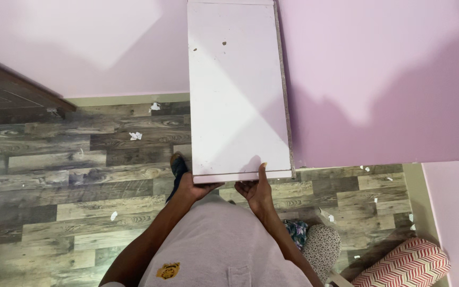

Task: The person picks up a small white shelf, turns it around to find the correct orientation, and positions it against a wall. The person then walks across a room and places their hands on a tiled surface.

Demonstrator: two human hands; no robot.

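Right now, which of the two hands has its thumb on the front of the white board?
The right hand: its thumb lies up the flat white wooden board, while the left hand only cups the bottom edge.

Board [237, 90] between wall [378, 79] and floor [70, 175]

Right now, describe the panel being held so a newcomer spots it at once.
Start at the pink wall above the grey wood-look floor. Held upright against it is the board, its bottom edge gripped by the left hand and right hand. It is the only pale, flat rectangular slab, with a rough edge and small dark marks.
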